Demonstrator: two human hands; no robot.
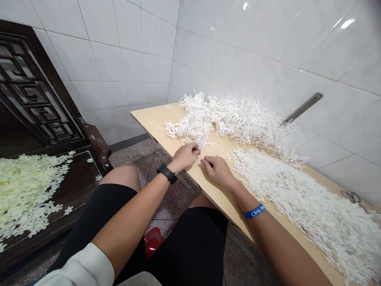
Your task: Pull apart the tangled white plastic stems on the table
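Observation:
My left hand (187, 155) is closed at the edge of a light wooden board (154, 119), its fingers pinching a small white plastic sprig (202, 140). A black watch sits on that wrist. My right hand (216, 169) rests on the board just to the right, fingers curled, thumb and forefinger pressed together; what they hold is too small to make out. A blue wristband is on that wrist. A tangled heap of white plastic sprigs (235, 117) lies just beyond both hands. A second, straighter spread of white stems (300, 198) runs along the board to the right.
White tiled walls close the back and right. A dark carved wooden bench (74, 182) at the left carries many pale yellow-white flower pieces (26, 190). A grey metal bar (300, 108) leans on the wall. Scissors (354, 197) lie far right. A red object (152, 240) sits on the floor.

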